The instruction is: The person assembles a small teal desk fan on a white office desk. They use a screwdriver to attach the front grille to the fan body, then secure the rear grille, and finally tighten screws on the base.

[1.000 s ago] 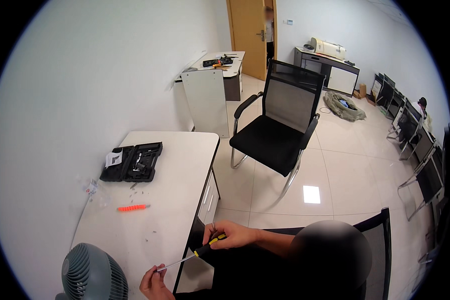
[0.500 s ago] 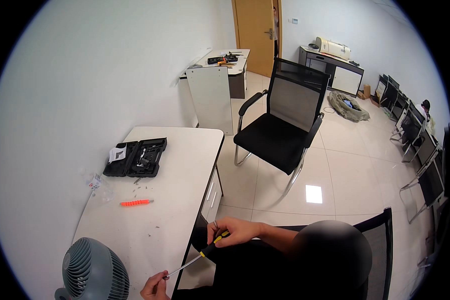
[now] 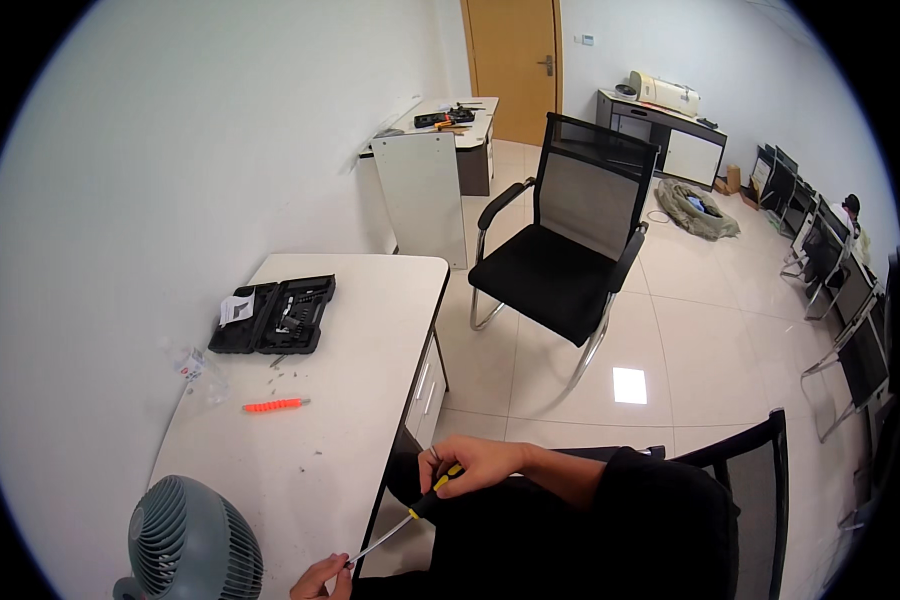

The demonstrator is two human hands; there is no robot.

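A screwdriver (image 3: 433,500) with a black and yellow handle and a long metal shaft slants down to the left. My right hand (image 3: 475,465) is wrapped round its handle. At the shaft's tip, the fingers of my left hand (image 3: 320,582) are pinched together; any small piece between them is too small to make out. Both hands are at the near edge of the white desk (image 3: 360,330). Close to my left hand stands a grey fan (image 3: 185,540) with a slatted round head. Farther up the desk lies an orange-red ribbed rod (image 3: 275,405) with metal ends.
An open black tool case (image 3: 300,315) lies on the desk, with a clear plastic bag (image 3: 205,375) and several tiny metal bits nearby. A black office chair (image 3: 560,250) stands beyond the desk. Another table (image 3: 485,115) holds tools. A person (image 3: 850,210) sits far right among chairs.
The door at the back has swung shut, and the person partly visible there is out of sight. Hands and screwdriver have shifted slightly right in the picture, still in the same hold.
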